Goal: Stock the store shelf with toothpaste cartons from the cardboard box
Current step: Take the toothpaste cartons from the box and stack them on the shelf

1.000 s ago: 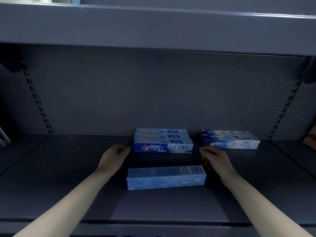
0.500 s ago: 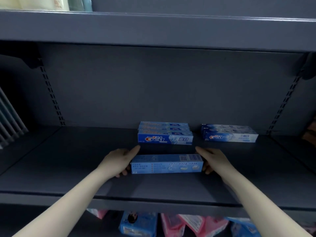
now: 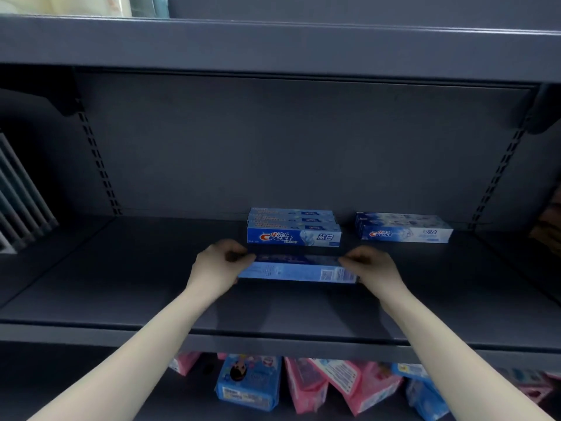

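Observation:
A blue toothpaste carton [image 3: 299,271] lies lengthwise on the grey shelf [image 3: 121,287], tilted with its back edge lifted. My left hand [image 3: 218,265] grips its left end and my right hand [image 3: 372,267] grips its right end. Just behind it stands a row of several blue Crest cartons [image 3: 294,226]. To the right sits a second group of paler Crest cartons [image 3: 403,227]. The cardboard box is out of sight.
The shelf above [image 3: 273,41] overhangs the space. Slotted uprights [image 3: 100,165] run down the back panel at left and right. Pink and blue packets [image 3: 318,387] stand on the shelf below. A white ribbed panel [image 3: 21,208] is at far left.
Both hands closed on the ends of the loose carton and turned it, raising its back edge. The view has dropped, showing the lower shelf's packets.

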Tool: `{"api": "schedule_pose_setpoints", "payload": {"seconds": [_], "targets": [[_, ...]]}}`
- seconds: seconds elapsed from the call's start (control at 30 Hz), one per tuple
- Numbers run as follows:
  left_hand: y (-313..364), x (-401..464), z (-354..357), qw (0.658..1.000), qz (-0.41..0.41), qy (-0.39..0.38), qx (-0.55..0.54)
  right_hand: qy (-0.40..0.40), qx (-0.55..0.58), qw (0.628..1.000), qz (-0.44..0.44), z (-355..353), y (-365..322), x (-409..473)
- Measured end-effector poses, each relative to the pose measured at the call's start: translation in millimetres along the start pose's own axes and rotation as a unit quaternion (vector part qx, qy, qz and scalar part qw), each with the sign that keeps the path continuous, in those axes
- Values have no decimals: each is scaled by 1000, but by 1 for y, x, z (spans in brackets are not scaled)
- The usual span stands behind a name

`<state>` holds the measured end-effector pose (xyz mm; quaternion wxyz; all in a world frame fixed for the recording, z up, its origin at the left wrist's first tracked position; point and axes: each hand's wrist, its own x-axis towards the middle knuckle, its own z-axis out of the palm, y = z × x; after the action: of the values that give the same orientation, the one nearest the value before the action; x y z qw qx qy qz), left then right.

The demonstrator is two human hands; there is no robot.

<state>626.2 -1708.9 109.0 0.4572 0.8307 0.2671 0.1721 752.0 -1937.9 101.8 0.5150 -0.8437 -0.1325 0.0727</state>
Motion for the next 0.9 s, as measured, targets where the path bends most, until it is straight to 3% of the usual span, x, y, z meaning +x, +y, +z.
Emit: {"api": "schedule_pose_setpoints", "payload": {"seconds": [0.17,0.4,0.57,0.9], "targets": [[-15,-3,2,997,-31,-42,-55,-17,3,999,-27,-1,9,-4],[-23,-4,1,998,58,-27,-19,-71,-33,997,-26,-5,12,-4],[-30,-3,6,995,92,24,-24,-29,-78,995,-63,-1,20,1],[-29,10,18,992,86,85,39,44,-41,995,-80,13,16,3]]}}
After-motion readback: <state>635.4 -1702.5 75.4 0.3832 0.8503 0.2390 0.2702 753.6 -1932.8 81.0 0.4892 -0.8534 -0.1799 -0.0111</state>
